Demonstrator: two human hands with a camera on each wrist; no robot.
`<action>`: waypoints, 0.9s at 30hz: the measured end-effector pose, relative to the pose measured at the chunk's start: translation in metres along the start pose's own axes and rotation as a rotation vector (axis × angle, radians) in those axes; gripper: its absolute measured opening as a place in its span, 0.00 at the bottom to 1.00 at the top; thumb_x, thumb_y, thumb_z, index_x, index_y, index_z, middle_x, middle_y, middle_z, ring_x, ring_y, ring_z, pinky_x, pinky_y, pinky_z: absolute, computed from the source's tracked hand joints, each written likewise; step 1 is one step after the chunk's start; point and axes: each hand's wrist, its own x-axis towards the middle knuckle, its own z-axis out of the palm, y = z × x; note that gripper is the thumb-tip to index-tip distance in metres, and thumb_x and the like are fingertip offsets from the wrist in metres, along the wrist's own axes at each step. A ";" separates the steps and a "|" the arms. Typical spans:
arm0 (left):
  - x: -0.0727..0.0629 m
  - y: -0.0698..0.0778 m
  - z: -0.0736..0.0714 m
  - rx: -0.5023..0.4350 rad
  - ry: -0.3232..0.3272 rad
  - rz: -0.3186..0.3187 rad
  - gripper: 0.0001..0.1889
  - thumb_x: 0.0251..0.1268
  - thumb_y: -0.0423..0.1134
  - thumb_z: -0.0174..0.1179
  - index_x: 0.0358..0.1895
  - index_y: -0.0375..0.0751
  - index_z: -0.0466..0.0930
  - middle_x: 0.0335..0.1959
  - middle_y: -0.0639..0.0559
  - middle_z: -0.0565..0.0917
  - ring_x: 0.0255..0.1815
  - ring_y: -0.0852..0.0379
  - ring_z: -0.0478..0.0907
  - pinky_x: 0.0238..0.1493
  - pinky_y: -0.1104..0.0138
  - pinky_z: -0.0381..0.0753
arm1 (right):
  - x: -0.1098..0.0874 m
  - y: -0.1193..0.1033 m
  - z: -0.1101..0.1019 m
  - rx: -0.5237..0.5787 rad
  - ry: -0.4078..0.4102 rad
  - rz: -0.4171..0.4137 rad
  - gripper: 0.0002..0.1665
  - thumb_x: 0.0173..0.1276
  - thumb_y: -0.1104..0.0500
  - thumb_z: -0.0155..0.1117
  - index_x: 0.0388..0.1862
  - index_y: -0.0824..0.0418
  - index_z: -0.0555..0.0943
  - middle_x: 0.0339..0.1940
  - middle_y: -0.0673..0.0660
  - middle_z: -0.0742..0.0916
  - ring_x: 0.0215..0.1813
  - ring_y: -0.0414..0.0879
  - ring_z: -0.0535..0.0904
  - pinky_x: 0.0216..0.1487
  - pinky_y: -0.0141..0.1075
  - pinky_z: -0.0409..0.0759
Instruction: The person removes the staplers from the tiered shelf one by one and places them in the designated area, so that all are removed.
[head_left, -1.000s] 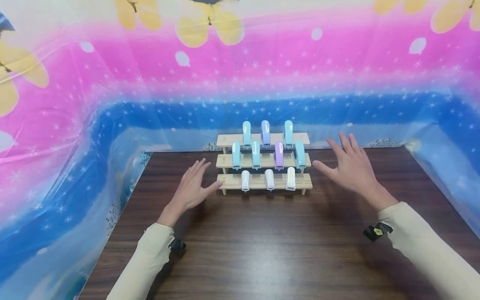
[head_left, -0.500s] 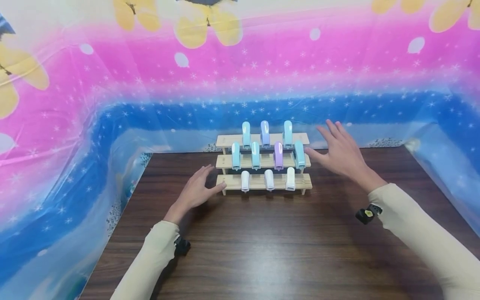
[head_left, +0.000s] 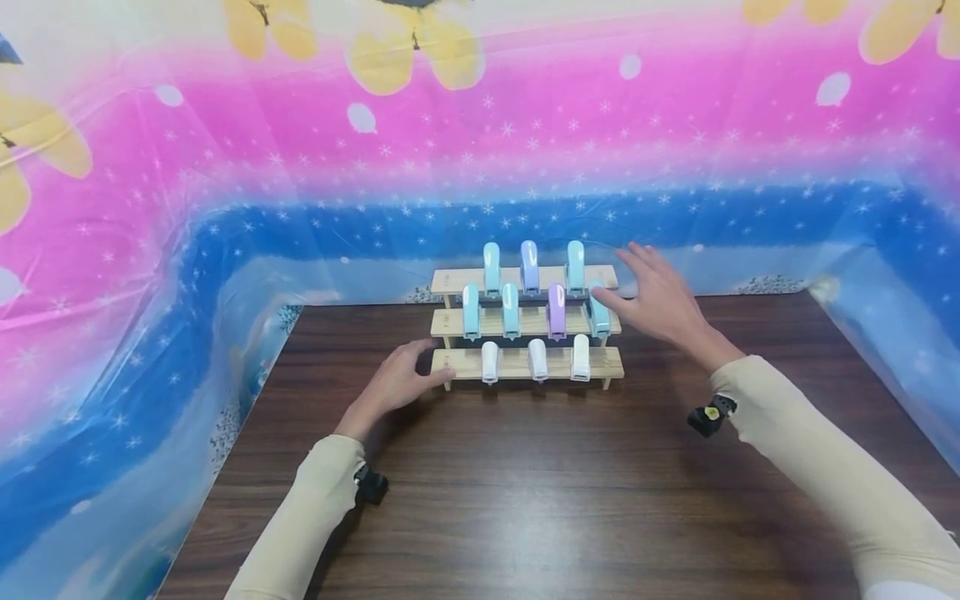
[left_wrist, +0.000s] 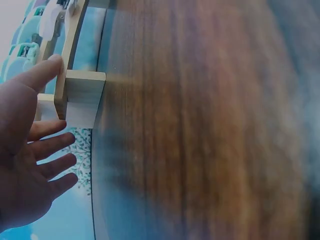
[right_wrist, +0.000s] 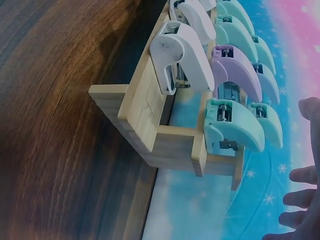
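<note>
A three-step wooden rack (head_left: 450, 362) holds small staplers: white ones such as this white stapler (head_left: 581, 358) on the lowest step, a purple stapler (head_left: 557, 310) among teal ones in the middle, and a blue-violet stapler (head_left: 529, 267) between teal ones on top. My left hand (head_left: 401, 379) is at the rack's left end, thumb over the end of the lowest step and fingers spread below it in the left wrist view. At the other end, my right hand (head_left: 663, 304) hovers with fingers extended. Its thumb overlaps the rightmost teal stapler (right_wrist: 235, 125) in the head view.
The rack stands near the back edge of a dark wood-grain table (head_left: 525, 483). A patterned cloth (head_left: 480, 150) hangs behind the table and along both sides. Each wrist carries a small black camera, such as the right-wrist camera (head_left: 708, 417).
My right hand has moved left, toward the rack's right end. My left hand has shifted slightly right, to the rack's left end. The rack and staplers have stayed put.
</note>
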 end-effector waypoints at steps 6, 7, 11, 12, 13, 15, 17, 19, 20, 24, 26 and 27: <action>0.000 -0.001 -0.001 -0.053 -0.038 -0.007 0.42 0.69 0.62 0.63 0.75 0.37 0.66 0.75 0.36 0.69 0.77 0.37 0.63 0.73 0.42 0.65 | 0.009 -0.004 0.008 0.055 0.015 -0.004 0.51 0.70 0.28 0.58 0.81 0.56 0.61 0.81 0.65 0.65 0.81 0.65 0.57 0.75 0.68 0.52; 0.000 -0.001 -0.001 -0.065 -0.046 -0.011 0.41 0.69 0.62 0.63 0.76 0.38 0.66 0.75 0.36 0.69 0.77 0.38 0.63 0.73 0.42 0.65 | 0.011 -0.005 0.009 0.063 0.015 -0.002 0.51 0.70 0.28 0.58 0.81 0.56 0.62 0.80 0.64 0.66 0.80 0.65 0.58 0.75 0.67 0.54; 0.001 -0.001 -0.001 -0.104 -0.068 -0.011 0.39 0.70 0.59 0.63 0.75 0.39 0.66 0.75 0.36 0.69 0.77 0.38 0.63 0.72 0.41 0.65 | 0.016 -0.009 0.013 0.090 0.020 0.003 0.49 0.70 0.28 0.59 0.81 0.52 0.63 0.78 0.63 0.70 0.76 0.65 0.65 0.74 0.66 0.58; 0.001 -0.001 -0.001 -0.110 -0.068 -0.008 0.39 0.70 0.59 0.64 0.75 0.39 0.67 0.75 0.36 0.70 0.77 0.38 0.64 0.72 0.41 0.66 | 0.017 -0.010 0.014 0.094 0.023 0.004 0.49 0.70 0.28 0.59 0.81 0.52 0.64 0.77 0.62 0.72 0.73 0.65 0.69 0.73 0.66 0.60; 0.002 -0.002 -0.001 -0.113 -0.068 -0.001 0.38 0.70 0.58 0.64 0.75 0.39 0.67 0.74 0.36 0.70 0.76 0.38 0.64 0.71 0.41 0.66 | 0.018 -0.011 0.015 0.101 0.027 0.006 0.49 0.70 0.28 0.58 0.80 0.51 0.64 0.76 0.63 0.73 0.67 0.64 0.75 0.72 0.66 0.62; 0.003 -0.003 -0.001 -0.119 -0.064 0.010 0.36 0.70 0.56 0.64 0.74 0.39 0.69 0.73 0.37 0.71 0.76 0.38 0.65 0.70 0.41 0.68 | 0.021 -0.012 0.017 0.113 0.038 0.007 0.48 0.70 0.27 0.58 0.80 0.51 0.66 0.73 0.63 0.77 0.49 0.60 0.82 0.65 0.61 0.72; 0.004 -0.004 -0.001 -0.125 -0.061 0.021 0.36 0.70 0.55 0.65 0.73 0.38 0.70 0.72 0.37 0.73 0.75 0.38 0.67 0.69 0.42 0.69 | 0.024 -0.013 0.019 0.130 0.050 0.011 0.47 0.70 0.28 0.59 0.79 0.53 0.67 0.69 0.64 0.80 0.30 0.53 0.78 0.48 0.53 0.80; 0.005 -0.004 -0.001 -0.127 -0.059 0.027 0.35 0.70 0.55 0.65 0.73 0.38 0.71 0.72 0.37 0.74 0.74 0.39 0.68 0.68 0.42 0.71 | 0.026 -0.014 0.021 0.150 0.058 0.015 0.46 0.70 0.29 0.60 0.77 0.54 0.69 0.66 0.65 0.82 0.19 0.47 0.68 0.32 0.44 0.77; 0.005 -0.004 -0.001 -0.129 -0.059 0.027 0.35 0.70 0.55 0.66 0.72 0.38 0.71 0.71 0.37 0.74 0.74 0.39 0.68 0.68 0.42 0.71 | 0.027 -0.014 0.023 0.156 0.060 0.015 0.46 0.70 0.29 0.61 0.77 0.54 0.69 0.66 0.65 0.82 0.17 0.46 0.65 0.25 0.40 0.73; 0.004 -0.004 0.000 -0.133 -0.060 0.022 0.35 0.69 0.54 0.66 0.72 0.38 0.72 0.70 0.38 0.75 0.73 0.39 0.69 0.68 0.43 0.72 | 0.030 -0.014 0.028 0.184 0.075 0.023 0.45 0.69 0.31 0.63 0.75 0.57 0.72 0.65 0.63 0.83 0.20 0.47 0.73 0.20 0.35 0.68; 0.004 -0.004 0.000 -0.133 -0.061 0.024 0.35 0.70 0.54 0.66 0.72 0.37 0.72 0.70 0.37 0.75 0.73 0.39 0.69 0.68 0.43 0.71 | 0.031 -0.014 0.031 0.216 0.081 0.030 0.44 0.69 0.32 0.64 0.73 0.59 0.74 0.63 0.63 0.85 0.31 0.53 0.84 0.21 0.36 0.72; 0.004 -0.003 -0.001 -0.136 -0.061 0.024 0.35 0.70 0.54 0.66 0.71 0.37 0.72 0.70 0.37 0.75 0.73 0.39 0.69 0.68 0.43 0.71 | 0.032 -0.014 0.032 0.233 0.084 0.035 0.43 0.69 0.33 0.65 0.72 0.60 0.75 0.61 0.63 0.86 0.38 0.55 0.87 0.24 0.37 0.77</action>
